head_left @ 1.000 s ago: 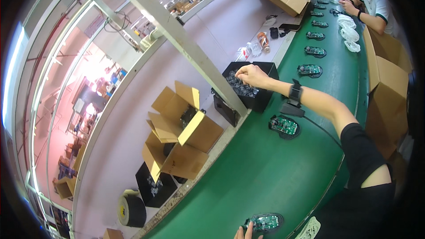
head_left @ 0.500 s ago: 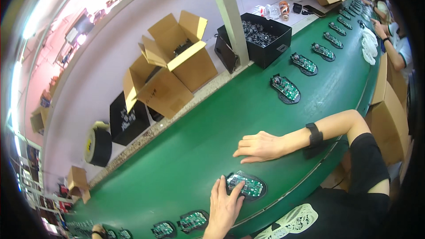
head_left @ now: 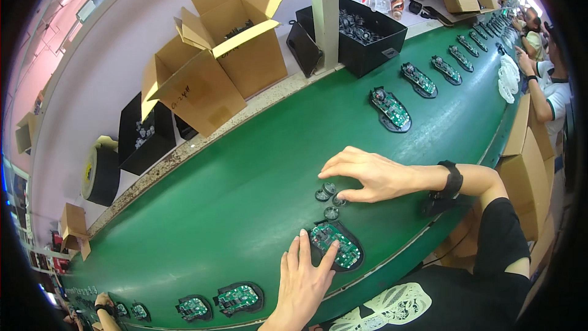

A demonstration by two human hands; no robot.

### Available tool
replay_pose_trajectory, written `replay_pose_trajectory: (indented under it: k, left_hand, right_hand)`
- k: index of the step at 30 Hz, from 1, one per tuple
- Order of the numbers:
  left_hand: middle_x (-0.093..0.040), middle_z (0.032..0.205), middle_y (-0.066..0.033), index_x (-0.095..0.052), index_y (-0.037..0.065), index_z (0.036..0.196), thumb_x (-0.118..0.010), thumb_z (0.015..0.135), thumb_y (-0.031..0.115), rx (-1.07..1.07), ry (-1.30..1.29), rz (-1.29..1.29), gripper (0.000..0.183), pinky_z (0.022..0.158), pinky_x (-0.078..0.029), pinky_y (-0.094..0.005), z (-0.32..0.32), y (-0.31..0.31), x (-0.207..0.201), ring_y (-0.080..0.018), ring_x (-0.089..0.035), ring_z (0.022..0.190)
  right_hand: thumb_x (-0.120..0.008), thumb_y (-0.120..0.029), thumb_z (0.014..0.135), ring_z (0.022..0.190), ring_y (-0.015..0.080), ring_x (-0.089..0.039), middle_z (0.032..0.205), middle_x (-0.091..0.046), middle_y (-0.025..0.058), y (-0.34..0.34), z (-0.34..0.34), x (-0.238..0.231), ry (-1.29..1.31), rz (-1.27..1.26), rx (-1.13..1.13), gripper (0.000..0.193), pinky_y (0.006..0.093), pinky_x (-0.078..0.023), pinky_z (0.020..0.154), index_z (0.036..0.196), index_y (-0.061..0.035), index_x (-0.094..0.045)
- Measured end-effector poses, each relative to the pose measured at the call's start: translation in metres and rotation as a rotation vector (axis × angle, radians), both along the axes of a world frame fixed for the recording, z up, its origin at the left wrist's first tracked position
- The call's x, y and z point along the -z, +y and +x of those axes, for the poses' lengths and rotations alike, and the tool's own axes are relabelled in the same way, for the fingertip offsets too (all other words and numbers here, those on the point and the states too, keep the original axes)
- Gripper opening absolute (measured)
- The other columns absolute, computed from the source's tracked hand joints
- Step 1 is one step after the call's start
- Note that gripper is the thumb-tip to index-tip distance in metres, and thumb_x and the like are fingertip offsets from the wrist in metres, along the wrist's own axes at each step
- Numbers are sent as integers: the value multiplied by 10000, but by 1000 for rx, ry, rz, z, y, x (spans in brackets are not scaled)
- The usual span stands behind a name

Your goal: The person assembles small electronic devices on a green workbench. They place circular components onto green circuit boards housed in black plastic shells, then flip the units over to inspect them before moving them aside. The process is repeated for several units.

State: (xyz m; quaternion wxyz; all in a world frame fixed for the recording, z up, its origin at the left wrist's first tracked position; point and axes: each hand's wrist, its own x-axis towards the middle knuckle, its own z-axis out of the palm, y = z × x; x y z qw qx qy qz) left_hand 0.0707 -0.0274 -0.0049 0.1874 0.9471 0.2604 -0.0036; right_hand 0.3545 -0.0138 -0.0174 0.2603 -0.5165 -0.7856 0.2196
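Note:
In front of me on the green belt lies a mouse base with a green circuit board [head_left: 335, 246]. My left hand [head_left: 303, 279] rests against its left side, fingers spread, with the thumb on the board and a fingertip at its upper edge. Just beyond the base, several small dark round wheels [head_left: 322, 195] lie loose in a cluster. Over them my right hand [head_left: 376, 178] is open, thumb and fingers apart. Its thumb tip is at one wheel [head_left: 339, 200]; whether it presses on it I cannot tell.
More mouse bases [head_left: 392, 110] line the belt [head_left: 257, 208] to the far right and near left [head_left: 239, 298]. Along the ledge stand cardboard boxes [head_left: 202, 92], a black bin of wheels [head_left: 373, 55], a smaller black bin [head_left: 147, 141] and a tape roll [head_left: 101, 175]. Other people work at both ends.
Several small wheels now lie on the belt under my right hand, where none showed before. That hand has lifted and spread its fingers. My left hand stays at the mouse base.

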Motion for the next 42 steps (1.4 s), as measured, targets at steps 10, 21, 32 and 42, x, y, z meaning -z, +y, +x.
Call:
replay_pose_trajectory:
  k: [10,21,32,42]
  left_hand:
    - [-442,1369,-316,-517,215,1401,-641,844,124,-24,-35,38,577,1045,-379,-551,3,-5,-2,-428,-485,1208]
    - [-385,1414,-387,-496,219,1441,-556,893,125,132,139,169,559,1014,-426,-547,9,-2,10,-453,-485,1260]
    - [-431,1371,-385,-600,197,1336,-559,873,107,71,1,222,473,991,-438,-534,18,-4,19,-454,-526,1199]
    - [-468,1335,-396,-644,153,1269,-558,878,138,103,6,278,401,999,-452,-521,24,-2,21,-422,-550,1181]
  right_hand:
    - [-693,-230,869,1012,284,-593,1083,-593,95,-2,-10,2,-118,-58,112,380,420,-512,833,1204,-69,-612]
    - [-717,-267,845,773,266,-672,889,-690,118,19,2,-7,-22,-337,137,333,386,-536,706,1062,-16,-688]
    - [-733,-217,851,820,259,-687,966,-697,102,-39,-34,-10,2,-24,0,304,371,-559,668,1103,-53,-684]
    - [-785,-183,776,704,156,-636,946,-698,53,-48,-51,5,-185,290,13,348,273,-525,528,1083,-41,-702]
